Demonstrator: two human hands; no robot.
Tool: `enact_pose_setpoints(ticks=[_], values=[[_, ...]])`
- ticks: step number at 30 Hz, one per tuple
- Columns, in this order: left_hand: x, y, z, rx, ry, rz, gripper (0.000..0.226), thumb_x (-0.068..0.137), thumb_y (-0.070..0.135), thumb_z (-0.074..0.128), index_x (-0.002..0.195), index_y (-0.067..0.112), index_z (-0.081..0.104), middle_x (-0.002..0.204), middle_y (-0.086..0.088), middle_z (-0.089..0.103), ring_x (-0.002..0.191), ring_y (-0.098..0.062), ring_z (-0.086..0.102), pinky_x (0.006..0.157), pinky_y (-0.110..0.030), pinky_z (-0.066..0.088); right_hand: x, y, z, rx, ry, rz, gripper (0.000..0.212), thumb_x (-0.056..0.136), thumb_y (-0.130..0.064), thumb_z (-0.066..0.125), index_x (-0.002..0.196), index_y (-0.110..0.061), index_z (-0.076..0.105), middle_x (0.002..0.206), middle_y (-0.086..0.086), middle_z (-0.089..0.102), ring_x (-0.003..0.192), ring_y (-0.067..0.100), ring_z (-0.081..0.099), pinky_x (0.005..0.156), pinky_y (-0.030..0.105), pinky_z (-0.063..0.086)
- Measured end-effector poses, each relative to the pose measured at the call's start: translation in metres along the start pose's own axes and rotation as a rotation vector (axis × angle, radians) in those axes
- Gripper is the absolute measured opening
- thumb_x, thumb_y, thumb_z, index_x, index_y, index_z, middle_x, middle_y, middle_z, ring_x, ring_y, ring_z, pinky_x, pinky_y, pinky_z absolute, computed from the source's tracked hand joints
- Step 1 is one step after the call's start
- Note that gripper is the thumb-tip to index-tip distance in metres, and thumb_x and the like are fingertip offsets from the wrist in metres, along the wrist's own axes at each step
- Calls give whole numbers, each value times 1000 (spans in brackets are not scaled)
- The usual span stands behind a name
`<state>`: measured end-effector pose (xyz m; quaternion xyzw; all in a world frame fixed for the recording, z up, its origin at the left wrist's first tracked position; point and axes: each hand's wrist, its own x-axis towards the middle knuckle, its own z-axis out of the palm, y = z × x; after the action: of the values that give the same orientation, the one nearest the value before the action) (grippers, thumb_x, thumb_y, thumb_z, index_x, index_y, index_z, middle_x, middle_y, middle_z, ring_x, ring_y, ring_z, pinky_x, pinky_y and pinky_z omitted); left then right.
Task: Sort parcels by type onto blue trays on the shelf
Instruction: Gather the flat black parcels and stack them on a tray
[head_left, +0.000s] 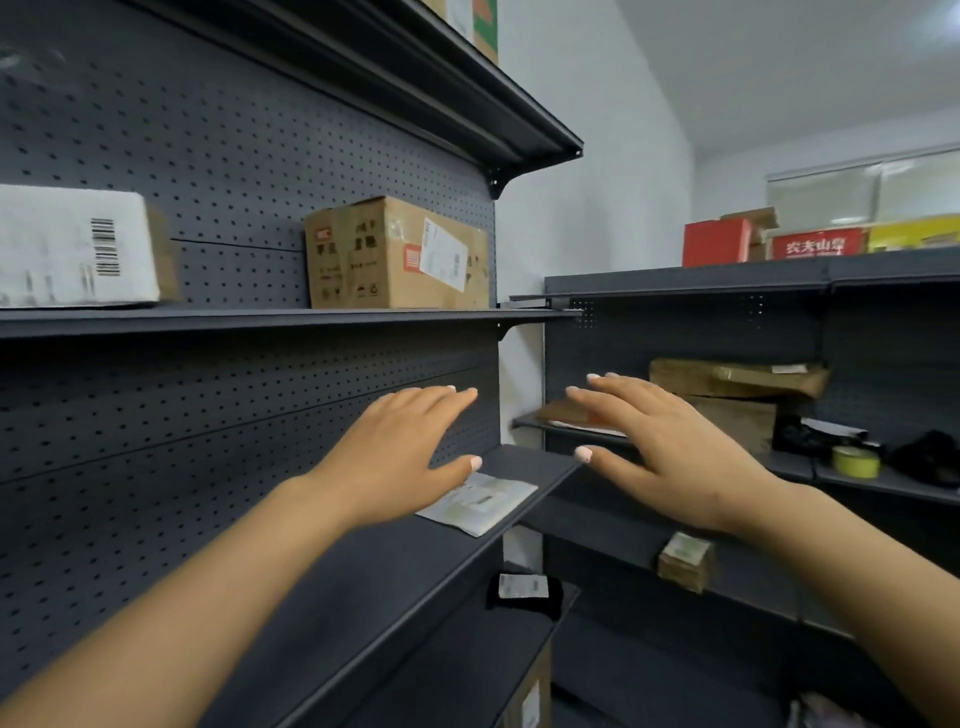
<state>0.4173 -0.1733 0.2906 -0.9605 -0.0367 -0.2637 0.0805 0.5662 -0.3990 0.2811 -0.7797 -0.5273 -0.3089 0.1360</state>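
Left hand (400, 447) and right hand (670, 447): fingers extended, empty. Dark shelf (363, 587) carries one flat white parcel (480, 501).

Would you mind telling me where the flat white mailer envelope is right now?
In the head view, the flat white mailer lies at the right end of the dark shelf, just below the open left hand.

Matt perforated metal shelf (363, 571); taped cardboard box (395, 254).
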Motion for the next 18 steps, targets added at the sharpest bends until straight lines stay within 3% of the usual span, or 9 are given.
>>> enact_pose_setpoints(ticks=[9,13,18], values=[[83,0,50,-61,27,39,68,92,57,40,150,33,13,155,11,18,141,-7,13,113,-26,12,21,64,21,-110,-21,-16,60,94,-55,37,148,-33,21,154,-5,24,143,13,13,112,24,8],[126,19,79,-64,23,23,68,92,57,41,150,32,15,155,11,18,142,-7,14,113,-28,13,24,113,35,-127,-21,-49,60,95,-54,39,148,-31,22,155,-4,23,144,15,13,110,23,5],[188,52,112,-52,26,-25,68,92,57,41,150,30,17,155,8,20,142,-10,16,114,-31,15,31,196,51,-144,-21,-79,60,95,-53,40,148,-29,24,153,-1,27,143,18,18,113,27,13]])
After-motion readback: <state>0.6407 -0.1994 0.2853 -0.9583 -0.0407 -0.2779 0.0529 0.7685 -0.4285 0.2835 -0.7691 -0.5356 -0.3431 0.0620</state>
